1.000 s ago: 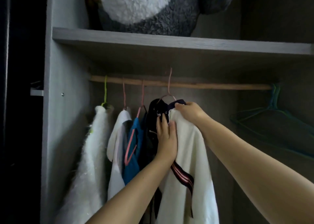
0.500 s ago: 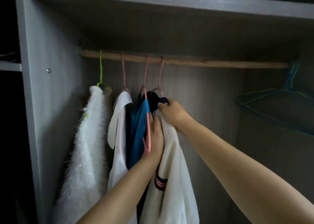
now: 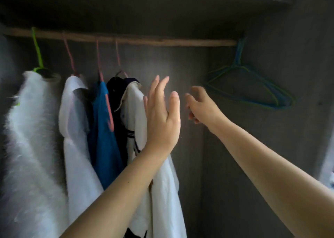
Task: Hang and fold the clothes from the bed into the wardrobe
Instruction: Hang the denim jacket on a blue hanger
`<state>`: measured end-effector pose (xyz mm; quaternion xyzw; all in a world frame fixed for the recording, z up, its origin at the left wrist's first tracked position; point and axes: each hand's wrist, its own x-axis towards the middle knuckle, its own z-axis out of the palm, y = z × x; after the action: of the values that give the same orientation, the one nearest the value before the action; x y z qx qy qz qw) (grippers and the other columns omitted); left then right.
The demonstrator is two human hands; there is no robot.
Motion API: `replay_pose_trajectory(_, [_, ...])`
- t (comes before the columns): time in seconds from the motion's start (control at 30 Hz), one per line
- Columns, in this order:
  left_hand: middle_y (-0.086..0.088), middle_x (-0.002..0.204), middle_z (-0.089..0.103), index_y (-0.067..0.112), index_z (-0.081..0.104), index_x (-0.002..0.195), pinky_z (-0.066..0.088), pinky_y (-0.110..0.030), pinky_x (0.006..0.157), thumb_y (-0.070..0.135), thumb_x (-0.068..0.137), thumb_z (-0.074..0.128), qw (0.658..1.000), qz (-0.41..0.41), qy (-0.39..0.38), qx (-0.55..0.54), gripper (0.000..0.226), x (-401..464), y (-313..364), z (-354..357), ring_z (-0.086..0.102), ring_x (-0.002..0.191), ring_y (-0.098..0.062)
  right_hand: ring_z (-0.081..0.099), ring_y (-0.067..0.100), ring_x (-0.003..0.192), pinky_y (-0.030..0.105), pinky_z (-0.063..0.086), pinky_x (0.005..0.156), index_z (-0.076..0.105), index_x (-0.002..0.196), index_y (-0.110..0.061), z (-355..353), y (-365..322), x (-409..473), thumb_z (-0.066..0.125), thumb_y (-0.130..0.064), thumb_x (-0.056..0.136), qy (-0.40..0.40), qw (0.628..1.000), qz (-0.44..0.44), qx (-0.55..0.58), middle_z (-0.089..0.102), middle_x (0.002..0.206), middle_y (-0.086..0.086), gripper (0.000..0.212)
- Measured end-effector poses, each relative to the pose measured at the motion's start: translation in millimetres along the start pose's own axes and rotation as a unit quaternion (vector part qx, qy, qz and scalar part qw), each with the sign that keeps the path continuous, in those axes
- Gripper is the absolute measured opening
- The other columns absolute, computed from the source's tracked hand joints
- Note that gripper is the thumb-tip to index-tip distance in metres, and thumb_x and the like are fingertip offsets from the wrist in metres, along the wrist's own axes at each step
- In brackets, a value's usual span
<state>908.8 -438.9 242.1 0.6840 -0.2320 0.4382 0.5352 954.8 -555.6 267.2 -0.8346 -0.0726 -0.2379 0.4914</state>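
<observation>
Left grip (image 3: 162,114) raised flat, fingers straight, right grip (image 3: 202,105) loosely curled, empty

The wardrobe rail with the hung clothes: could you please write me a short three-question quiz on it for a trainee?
1. True or false: the left hand is gripping the white sailor-collar top.
2. How many garments hang on the wooden rail?
3. Multiple choice: the empty blue-green hangers are at A) the rail's left end, B) the rail's right end, C) the shelf above.

Key:
1. False; its fingers are straight and it holds nothing. The right hand holds nothing either.
2. Four: the fluffy white coat, the white shirt, the blue garment and the sailor-collar top.
3. B.
</observation>
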Motion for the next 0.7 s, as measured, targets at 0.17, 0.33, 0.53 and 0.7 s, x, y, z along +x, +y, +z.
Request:
replay_pose_trajectory(0.17, [0.003,0.149,0.037,0.021,0.042,0.138,0.03,-0.018,0.11,0.04,0.094,0.031,0.996,-0.047,-0.056,-0.051,0.049,-42,37,83,0.034,0.135,-0.008,0.064,0.02,0.072,0.035,0.055,0.065,0.034,0.139,-0.025,-98,49,-57,0.042,-0.033,0.099,0.044,0.993,-0.011,-0.108,0.062,0.094,-0.001,0.042])
replay_pose_trajectory(0.33, [0.002,0.136,0.048,0.013,0.049,0.132,0.033,-0.033,0.11,0.031,0.095,0.037,0.981,-0.026,-0.171,-0.083,0.043,-133,80,176,0.041,0.128,-0.009,0.058,0.021,0.088,0.031,0.046,0.08,0.041,0.136,-0.022,-192,123,-139,0.044,-0.027,0.097,0.095,0.974,0.032,-0.201,0.06,0.108,0.001,0.039])
replay_pose_trajectory(0.53, [0.002,0.124,0.05,0.011,0.051,0.128,0.037,-0.021,0.101,0.029,0.093,0.038,0.936,-0.05,-0.318,-0.139,0.042,-259,131,280,0.043,0.115,-0.001,0.056,0.025,0.106,0.035,0.043,0.088,0.041,0.137,-0.02,-294,241,-271,0.044,-0.024,0.097,0.083,0.934,0.222,-0.267,0.058,0.12,0.007,0.04])
replay_pose_trajectory(0.7, [-0.006,0.131,0.052,0.007,0.049,0.128,0.035,-0.03,0.105,0.041,0.09,0.04,0.871,-0.083,-0.462,-0.148,0.051,-348,151,351,0.045,0.126,-0.022,0.057,0.024,0.103,0.034,0.048,0.08,0.04,0.138,-0.022,-371,305,-373,0.041,-0.027,0.098,0.105,0.874,0.375,-0.29,0.055,0.125,0.004,0.041])
